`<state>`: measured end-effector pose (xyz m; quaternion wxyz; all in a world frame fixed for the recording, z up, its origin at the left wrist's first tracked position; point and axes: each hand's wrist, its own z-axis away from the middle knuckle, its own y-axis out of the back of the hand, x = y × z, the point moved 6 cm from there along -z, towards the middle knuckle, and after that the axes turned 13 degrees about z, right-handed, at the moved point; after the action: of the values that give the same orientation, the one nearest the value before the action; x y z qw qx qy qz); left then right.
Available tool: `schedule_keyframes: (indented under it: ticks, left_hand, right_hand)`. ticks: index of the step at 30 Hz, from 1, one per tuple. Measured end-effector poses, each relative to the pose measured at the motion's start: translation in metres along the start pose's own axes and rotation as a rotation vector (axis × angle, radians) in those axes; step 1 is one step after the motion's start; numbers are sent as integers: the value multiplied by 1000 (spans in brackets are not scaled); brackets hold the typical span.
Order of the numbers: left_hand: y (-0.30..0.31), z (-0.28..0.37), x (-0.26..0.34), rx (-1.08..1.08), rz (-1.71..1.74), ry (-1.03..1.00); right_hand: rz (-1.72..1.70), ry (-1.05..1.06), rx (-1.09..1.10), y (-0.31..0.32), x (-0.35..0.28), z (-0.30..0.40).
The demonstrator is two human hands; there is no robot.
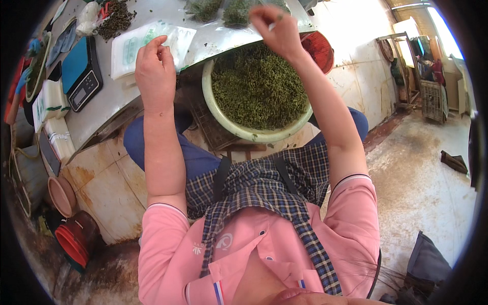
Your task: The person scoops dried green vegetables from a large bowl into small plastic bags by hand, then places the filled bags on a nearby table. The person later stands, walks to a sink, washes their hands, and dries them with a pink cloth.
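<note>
My left hand [155, 72] is raised over a stack of printed clear plastic bags [127, 49] on the metal table [217, 42], its fingers bent; whether it grips a bag I cannot tell. My right hand [276, 32] is at the table's edge beside filled bags, fingers curled and blurred; what it holds is unclear. Clear bags of green plant buds [235, 14] lie at the far side of the table. Below the table edge, between my knees, a large pale basin [248, 135] holds a heap of small green buds [259, 87].
A digital scale with a blue top [78, 72] stands on the table at left, near stacked bag bundles [51, 99] and a dark heap of plant bits [114, 21]. A red basin [319, 51] is behind my right forearm. At the far left a co-worker's blue-gloved hand [24, 78] shows.
</note>
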<state>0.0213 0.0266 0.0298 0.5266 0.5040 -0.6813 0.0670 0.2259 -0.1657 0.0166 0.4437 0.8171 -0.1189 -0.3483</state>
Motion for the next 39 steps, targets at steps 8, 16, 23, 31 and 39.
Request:
schedule_keyframes:
  ticks: [8, 16, 23, 31, 39]
  left_hand:
    - [-10, 5, -1, -69, 587, 56]
    - [-29, 24, 12, -347, 1380, 436]
    - [-62, 36, -5, -638, 421, 233]
    - [-73, 43, 4, -502, -51, 99]
    - [-131, 68, -5, -585, -42, 66]
  right_hand:
    - [147, 24, -419, -62, 54, 155]
    - [346, 41, -410, -36, 60, 184]
    - [159, 142, -260, -92, 22, 145]
    - [-388, -543, -201, -62, 77, 143]
    - [-1378, -750, 115, -37, 61, 153]
